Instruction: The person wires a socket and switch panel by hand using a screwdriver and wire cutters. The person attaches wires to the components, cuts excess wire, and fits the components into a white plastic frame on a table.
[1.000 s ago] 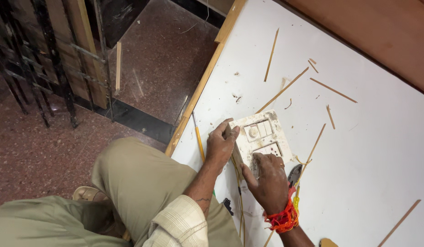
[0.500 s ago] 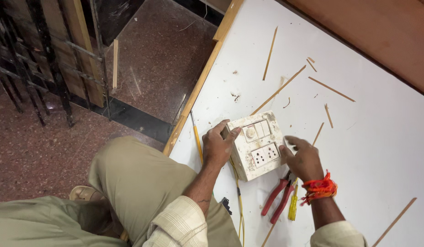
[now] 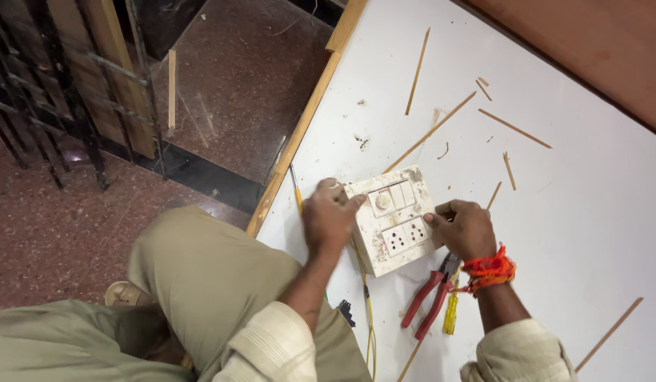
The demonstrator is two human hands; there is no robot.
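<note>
White, grimy switch box [image 3: 393,228] sits mid-frame on the counter [image 3: 575,212], between both hands: left hand [image 3: 329,218] clamps its left edge, right hand [image 3: 464,226] pinches its right edge.

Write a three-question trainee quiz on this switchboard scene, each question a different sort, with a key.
1. True or false: both hands touch the white switch box.
2. Which tool lies beside the right hand? A) hammer B) red-handled pliers C) saw
3. Fill in: the left hand grips the box's ____ edge as the picture shows it.

Key
1. True; each hand holds one side of the box.
2. B; the pliers lie on the white board next to a yellow-handled screwdriver.
3. Left.
</note>
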